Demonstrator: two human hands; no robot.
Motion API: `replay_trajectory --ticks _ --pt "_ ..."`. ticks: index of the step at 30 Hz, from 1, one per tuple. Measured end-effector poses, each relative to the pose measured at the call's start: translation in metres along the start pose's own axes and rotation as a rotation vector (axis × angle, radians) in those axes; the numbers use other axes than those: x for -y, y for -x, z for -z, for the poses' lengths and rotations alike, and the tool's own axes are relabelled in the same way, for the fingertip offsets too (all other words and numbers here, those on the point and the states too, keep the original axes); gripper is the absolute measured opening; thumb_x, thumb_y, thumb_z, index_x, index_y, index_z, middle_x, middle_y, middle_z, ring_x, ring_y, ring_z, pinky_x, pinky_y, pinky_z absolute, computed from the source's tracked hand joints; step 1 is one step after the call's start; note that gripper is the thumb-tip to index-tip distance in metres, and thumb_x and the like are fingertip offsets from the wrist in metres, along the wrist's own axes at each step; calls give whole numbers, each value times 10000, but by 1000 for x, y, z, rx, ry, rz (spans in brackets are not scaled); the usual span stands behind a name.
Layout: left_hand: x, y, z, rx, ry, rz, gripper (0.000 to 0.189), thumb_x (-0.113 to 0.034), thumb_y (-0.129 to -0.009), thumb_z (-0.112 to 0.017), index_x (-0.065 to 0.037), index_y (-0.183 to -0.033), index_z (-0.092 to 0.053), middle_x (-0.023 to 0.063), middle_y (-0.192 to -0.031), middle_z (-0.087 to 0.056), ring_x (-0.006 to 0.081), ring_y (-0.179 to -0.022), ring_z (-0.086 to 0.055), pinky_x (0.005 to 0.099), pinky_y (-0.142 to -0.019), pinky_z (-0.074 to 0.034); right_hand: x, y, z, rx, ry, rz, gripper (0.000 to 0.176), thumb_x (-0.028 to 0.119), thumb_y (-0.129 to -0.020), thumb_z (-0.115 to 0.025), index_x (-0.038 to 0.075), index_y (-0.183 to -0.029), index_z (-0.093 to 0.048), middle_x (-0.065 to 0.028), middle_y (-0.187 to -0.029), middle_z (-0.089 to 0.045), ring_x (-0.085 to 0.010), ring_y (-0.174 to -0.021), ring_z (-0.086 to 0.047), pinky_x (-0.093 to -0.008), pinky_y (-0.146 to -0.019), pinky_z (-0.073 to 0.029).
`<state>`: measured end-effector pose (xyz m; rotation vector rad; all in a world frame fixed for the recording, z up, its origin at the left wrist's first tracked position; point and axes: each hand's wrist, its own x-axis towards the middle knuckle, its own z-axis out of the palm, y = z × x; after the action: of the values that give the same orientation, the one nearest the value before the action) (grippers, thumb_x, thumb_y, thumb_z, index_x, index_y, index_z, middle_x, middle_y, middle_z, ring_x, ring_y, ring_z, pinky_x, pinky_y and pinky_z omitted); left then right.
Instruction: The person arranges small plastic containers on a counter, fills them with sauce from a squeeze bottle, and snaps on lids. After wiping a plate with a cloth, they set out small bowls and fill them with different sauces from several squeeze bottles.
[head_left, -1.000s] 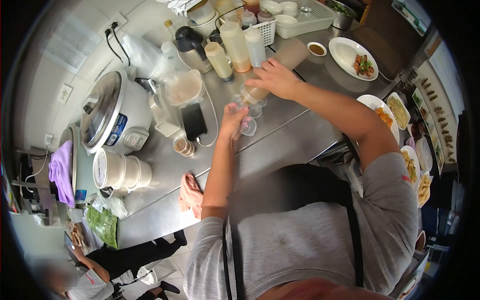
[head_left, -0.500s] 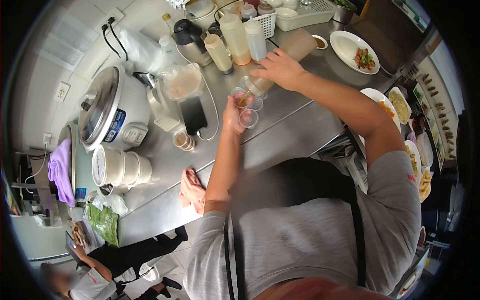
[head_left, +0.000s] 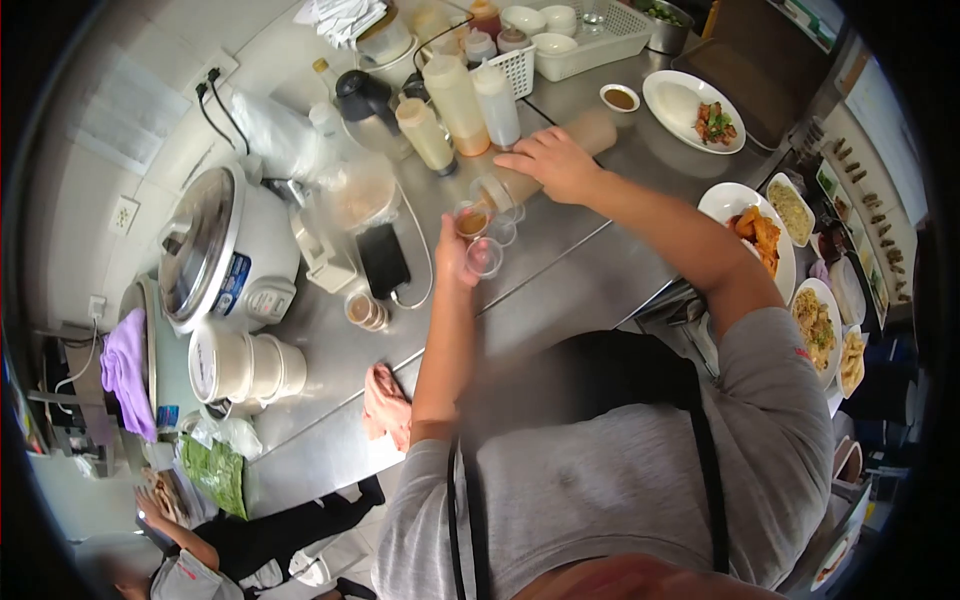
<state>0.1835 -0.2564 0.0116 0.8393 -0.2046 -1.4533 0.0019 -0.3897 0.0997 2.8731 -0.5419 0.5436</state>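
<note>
We are seeing the left hand [head_left: 457, 250] curling around a sauce cup [head_left: 472, 220] mid-counter [head_left: 530, 280]; more brown is showing inside than a moment ago, so we are judging this pour well along. A clear cup [head_left: 484, 258] is sitting by its fingers; whether it is held, we cannot tell. Rightward, the right hand [head_left: 550, 165] is gripping a brownish bottle [head_left: 590, 132], tipped low, its narrow end pointing at the cups.

Around these, a rice cooker [head_left: 205, 245] is standing toward the counter's left end, a phone [head_left: 383, 262] is lying nearer, pale squeeze bottles [head_left: 455, 105] are crowding the far side beside the right hand, and an oval plate [head_left: 690, 78] is resting toward the far right corner.
</note>
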Motion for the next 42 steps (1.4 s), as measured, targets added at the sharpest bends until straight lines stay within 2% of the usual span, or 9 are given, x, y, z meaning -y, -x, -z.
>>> replay_trajectory --ticks 7,11,17,22,23,26,29,32,42 --pt "-9 2 5 191 138 55 507 -560 -802 -420 -121 -1009 -567 136 -952 -578 154 -489 -452 227 -396 -373 -3 -8 -33 -392 -837 -435 820 100 -550 -723 89 -1255 -304 -162 -1150 -474 -323 -1080 -450 -372 -904 -378" --pt "-10 3 1 333 153 66 548 -598 -794 -384 -130 -1020 -556 129 -926 -534 159 -538 -432 269 -387 -357 -3 -3 -23 -391 -935 -735 910 188 -556 -745 57 -1284 -214 -200 -1194 -423 -323 -1100 -439 -359 -924 -365" --pt "-8 11 -22 466 259 82 464 -496 -790 -491 -96 -1020 -545 128 -962 -506 167 -599 -440 271 -460 -402 11 22 -13 -522 -663 -748 934 279 -554 -747 49 -1288 -218 -207 -1236 -337 -361 -1101 -384 -424 -887 -361" --pt "-1 4 -17 481 254 136 418 -437 -798 -497 -78 -1006 -549 144 -1019 -494 203 -723 -504 302 -566 -454 78 67 -20 -524 -444 -229 717 273 -586 -702 118 -1204 -373 -187 -1198 -348 -351 -1066 -391 -469 -848 -348" --pt "3 4 -16 418 223 91 420 -429 -822 -438 -78 -1040 -512 146 -1089 -471 243 -898 -523 338 -697 -475 85 72 -20 -622 -434 -27 627 280 -598 -688 132 -1152 -437 -177 -1165 -378 -337 -1049 -402 -470 -823 -356" --pt "24 14 -39 182 -9 -79 424 -454 -841 -387 -100 -1043 -501 97 -1046 -504 248 -992 -487 400 -835 -412 98 61 -11 -644 -471 106 455 294 -641 -658 104 -1028 -512 -157 -1072 -434 -316 -1012 -423 -421 -794 -369" --pt "37 38 -77 379 -80 -109 468 -463 -852 -324 -96 -1124 -426 74 -1105 -478 243 -1057 -451 418 -908 -369 103 45 -10 -617 -671 -188 235 302 -634 -640 119 -767 -572 -61 -965 -485 -258 -987 -448 -399 -770 -377" --pt "35 38 -77 433 -124 -34 447 -430 -850 -342 -84 -1125 -414 87 -1122 -469 221 -1046 -469 352 -848 -429 99 44 -5 -464 -936 -441 381 301 -680 -628 75 -970 -525 -152 -1014 -456 -300 -979 -440 -374 -771 -375" --pt "50 42 -59 417 -118 52 526 -479 -837 -356 -79 -1174 -408 97 -1147 -479 225 -1063 -473 354 -856 -436 116 55 -17 -374 -1057 -777 432 358 -704 -602 26 -965 -512 -184 -979 -499 -335 -944 -477 -401 -787 -397"
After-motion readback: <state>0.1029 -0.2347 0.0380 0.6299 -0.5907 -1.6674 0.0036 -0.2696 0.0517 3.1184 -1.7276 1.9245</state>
